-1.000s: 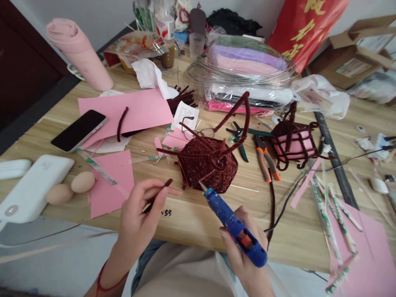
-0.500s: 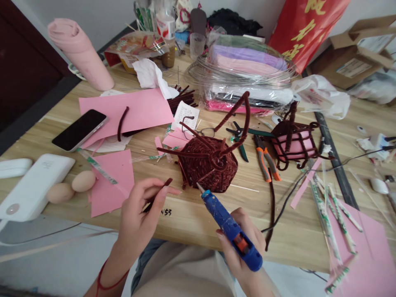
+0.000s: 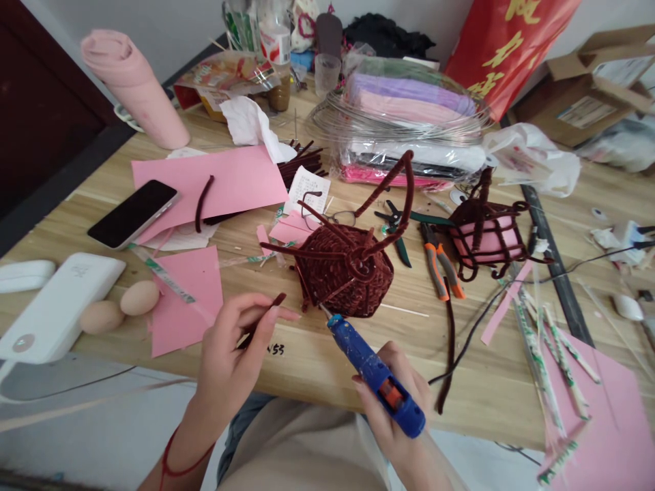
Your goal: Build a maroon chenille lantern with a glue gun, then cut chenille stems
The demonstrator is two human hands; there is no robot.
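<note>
A dark brown piece made of wound pipe cleaners [image 3: 340, 273], with a tall bent loop and stems sticking out of it, lies on the table in front of me. In my right hand [image 3: 396, 395] is a blue hot glue gun [image 3: 376, 372]; its metal nozzle points at the lower left edge of the brown piece, and I cannot tell whether it touches. My left hand [image 3: 238, 344] pinches a short brown pipe cleaner [image 3: 278, 300] between thumb and fingers, apart from the brown piece and left of the nozzle.
Orange-handled pliers [image 3: 439, 262] and a brown lantern-like frame around pink paper [image 3: 488, 235] stand to the right. Two eggs [image 3: 139, 298], a white power bank [image 3: 66, 300] and a phone [image 3: 133, 213] lie left. Behind are bagged pipe cleaners [image 3: 409, 95]. A black cord [image 3: 473, 334] runs along the right.
The glue gun has shifted slightly left and up, its nozzle moving along the lower edge of the brown piece toward the left. My left hand stays nearly still with its pipe cleaner.
</note>
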